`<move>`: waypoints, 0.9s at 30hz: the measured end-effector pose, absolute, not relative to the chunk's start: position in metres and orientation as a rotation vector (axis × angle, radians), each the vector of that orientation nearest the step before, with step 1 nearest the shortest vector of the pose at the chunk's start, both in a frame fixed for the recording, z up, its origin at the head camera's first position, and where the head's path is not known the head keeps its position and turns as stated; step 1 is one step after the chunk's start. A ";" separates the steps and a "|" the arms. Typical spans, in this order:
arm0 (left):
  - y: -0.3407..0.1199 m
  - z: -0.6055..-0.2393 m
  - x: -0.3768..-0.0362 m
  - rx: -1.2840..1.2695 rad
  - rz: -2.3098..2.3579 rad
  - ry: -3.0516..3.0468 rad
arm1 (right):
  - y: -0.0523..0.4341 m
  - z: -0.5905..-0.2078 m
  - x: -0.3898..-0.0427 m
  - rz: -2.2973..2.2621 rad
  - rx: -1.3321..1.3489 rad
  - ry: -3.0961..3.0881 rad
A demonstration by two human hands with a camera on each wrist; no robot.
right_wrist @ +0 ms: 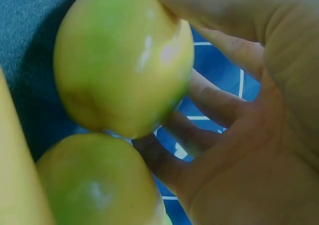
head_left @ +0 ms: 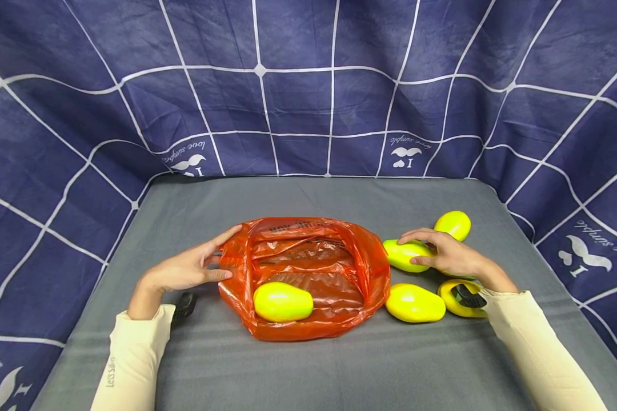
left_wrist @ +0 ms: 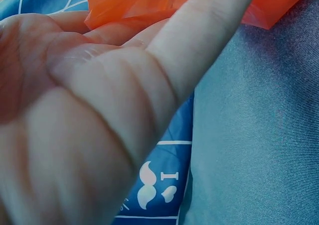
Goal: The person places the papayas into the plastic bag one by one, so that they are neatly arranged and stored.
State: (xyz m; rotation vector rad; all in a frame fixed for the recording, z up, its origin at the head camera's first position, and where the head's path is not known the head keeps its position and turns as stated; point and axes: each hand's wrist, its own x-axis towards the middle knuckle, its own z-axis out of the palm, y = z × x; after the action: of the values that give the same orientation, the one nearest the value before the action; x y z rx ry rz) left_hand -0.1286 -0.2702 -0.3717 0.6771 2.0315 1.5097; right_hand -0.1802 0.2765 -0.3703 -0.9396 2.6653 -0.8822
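Note:
A red plastic bag (head_left: 308,331) lies with its mouth spread wide, and one yellow-green mango (head_left: 283,302) rests inside near its front edge. At the bag's left side is my left hand (head_left: 187,267), thumb and fingers extended and apart, their tips against the plastic. Part of its fingers is hidden behind the bag in the left wrist view. My right hand (head_left: 447,254) grips another glossy mango (right_wrist: 122,60) beside the bag's right edge, thumb on one side and fingers round the other. A second mango (right_wrist: 99,185) touches it in the right wrist view.
Close to the bag's right front lies a mango (head_left: 415,303), with another mango (head_left: 449,297) partly under the right wrist. Farther back sits one more mango (head_left: 453,225). The grey tabletop (head_left: 319,377) is bordered by blue checked cloth (head_left: 298,103) behind and at the sides.

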 end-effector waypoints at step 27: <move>-0.270 -0.373 -0.131 0.681 1.465 2.071 | 0.260 -0.318 -0.167 -0.939 -1.105 2.848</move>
State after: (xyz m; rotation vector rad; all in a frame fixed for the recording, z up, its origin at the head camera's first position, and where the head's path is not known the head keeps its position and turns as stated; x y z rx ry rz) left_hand -0.1307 -0.2701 -0.3735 0.6805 2.0706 1.4652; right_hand -0.1673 0.2597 -0.3182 -1.1048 2.8482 -0.9387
